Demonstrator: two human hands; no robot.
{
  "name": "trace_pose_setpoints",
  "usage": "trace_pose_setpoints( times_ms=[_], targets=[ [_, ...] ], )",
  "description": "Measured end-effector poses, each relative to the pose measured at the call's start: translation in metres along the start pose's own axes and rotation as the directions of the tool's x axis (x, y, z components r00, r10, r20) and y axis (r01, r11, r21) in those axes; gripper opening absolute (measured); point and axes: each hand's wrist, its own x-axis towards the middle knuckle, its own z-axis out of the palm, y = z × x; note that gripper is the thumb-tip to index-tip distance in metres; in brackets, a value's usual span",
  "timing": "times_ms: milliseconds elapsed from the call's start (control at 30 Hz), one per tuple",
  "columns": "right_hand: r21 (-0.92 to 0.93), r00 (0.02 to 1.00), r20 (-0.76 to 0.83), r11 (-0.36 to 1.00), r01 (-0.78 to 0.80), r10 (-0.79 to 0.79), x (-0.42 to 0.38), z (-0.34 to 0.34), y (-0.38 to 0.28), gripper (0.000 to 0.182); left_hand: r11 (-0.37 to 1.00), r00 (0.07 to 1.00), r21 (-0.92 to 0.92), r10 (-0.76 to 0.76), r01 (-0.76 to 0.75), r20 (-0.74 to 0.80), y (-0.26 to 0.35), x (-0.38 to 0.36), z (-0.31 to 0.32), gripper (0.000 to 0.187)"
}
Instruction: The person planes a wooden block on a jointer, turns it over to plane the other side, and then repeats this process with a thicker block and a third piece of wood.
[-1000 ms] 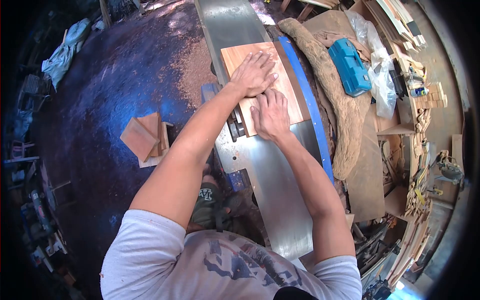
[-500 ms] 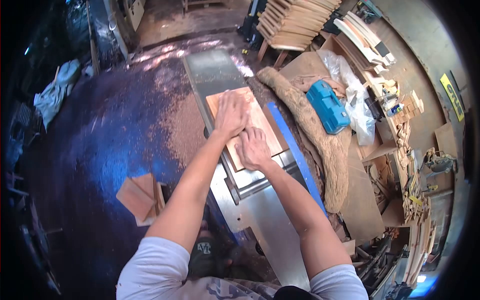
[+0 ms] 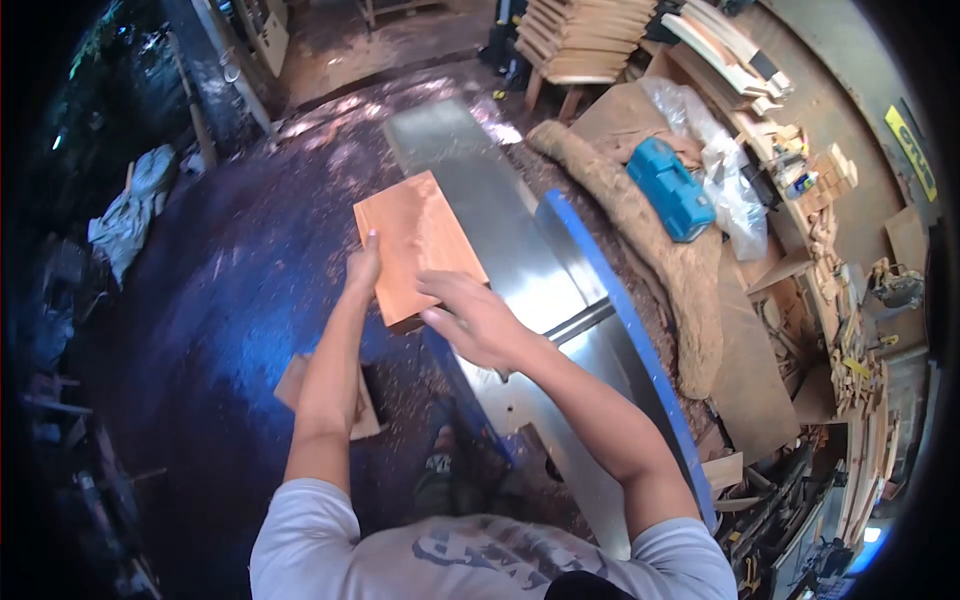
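A flat rectangular wooden board [image 3: 440, 232] is raised and tilted over the left side of a metal jointer table [image 3: 450, 150]. My left hand [image 3: 364, 266] grips the board's left edge, thumb up along its side. Close over the lower right corner of the board's face, my right hand [image 3: 480, 320] has its fingers stretched out and thumb apart, fingertips overlapping the wood. Beneath my right forearm the jointer's bright metal bed continues toward me, with a blue fence [image 3: 625, 325] along its right side.
Small wooden pieces [image 3: 292, 382] lie on the floor left of the jointer. To the right are a long rough log [image 3: 665, 290], a teal case [image 3: 668, 190] and a clear plastic bag [image 3: 738, 190]. Stacked wooden slats [image 3: 580, 40] stand at the back.
Both hands were pressing the board flat on the jointer. Now the board is lifted and shifted left, held by my left hand, while my right hand has opened near its lower corner.
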Motion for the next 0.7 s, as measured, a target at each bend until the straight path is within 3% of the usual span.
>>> trace_pose_setpoints(
  times_ms=[33,100,133,167,200,233,267,333,433,533,633,700],
  targets=[
    [0.153,0.999,-0.042,0.988,0.001,0.005,-0.032,-0.027,-0.034,0.038,0.980,0.995,-0.177,-0.079,0.090,0.065,0.000,-0.020,-0.023,0.070],
    [0.260,0.988,-0.122,0.964,-0.058,0.093,-0.116,-0.068,-0.070,0.038,0.872,0.949,-0.395,-0.206,0.289,0.239,-0.050,-0.046,-0.069,0.071],
    [0.229,0.962,-0.188,0.961,-0.155,0.200,-0.167,-0.076,-0.075,0.040,0.905,0.942,-0.300,-0.232,0.300,0.241,-0.064,-0.080,-0.085,0.075],
    [0.287,0.906,-0.290,0.931,-0.225,0.309,-0.213,-0.073,-0.075,0.036,0.600,0.589,-0.460,-0.024,0.654,0.808,-0.074,-0.116,-0.115,0.081],
    [0.296,0.821,-0.287,0.861,-0.413,0.493,-0.248,-0.078,-0.087,0.034,0.249,0.483,-0.473,0.021,0.845,0.875,-0.069,-0.174,-0.107,0.085],
    [0.412,0.683,-0.333,0.752,-0.514,0.650,-0.291,-0.067,-0.088,0.033,0.207,0.361,-0.373,0.096,0.904,0.928,-0.076,-0.202,-0.102,0.086],
    [0.466,0.598,-0.315,0.669,-0.579,0.737,-0.326,-0.062,-0.097,0.032,0.191,0.341,-0.360,0.127,0.913,0.931,-0.070,-0.242,-0.091,0.081],
    [0.487,0.527,-0.301,0.603,-0.631,0.795,-0.388,-0.046,-0.110,0.031,0.181,0.201,-0.257,0.282,0.949,0.938,-0.076,-0.297,-0.061,0.078],
    [0.369,0.595,-0.348,0.689,-0.624,0.725,-0.424,-0.030,-0.147,0.032,0.204,0.085,-0.173,0.381,0.963,0.921,-0.079,-0.365,-0.010,0.076],
    [0.363,0.736,-0.378,0.821,-0.440,0.562,-0.421,-0.038,-0.200,0.048,0.249,0.013,-0.101,0.334,0.963,0.942,-0.098,-0.409,0.040,0.079],
    [0.239,0.826,-0.361,0.899,-0.367,0.433,-0.423,-0.049,-0.238,0.073,0.218,0.138,-0.183,0.205,0.959,0.969,-0.119,-0.459,0.077,0.080],
    [0.142,0.854,-0.396,0.941,-0.308,0.339,-0.427,-0.053,-0.251,0.078,0.255,0.013,-0.043,0.120,0.966,0.993,-0.127,-0.475,0.096,0.080]
  ],
)
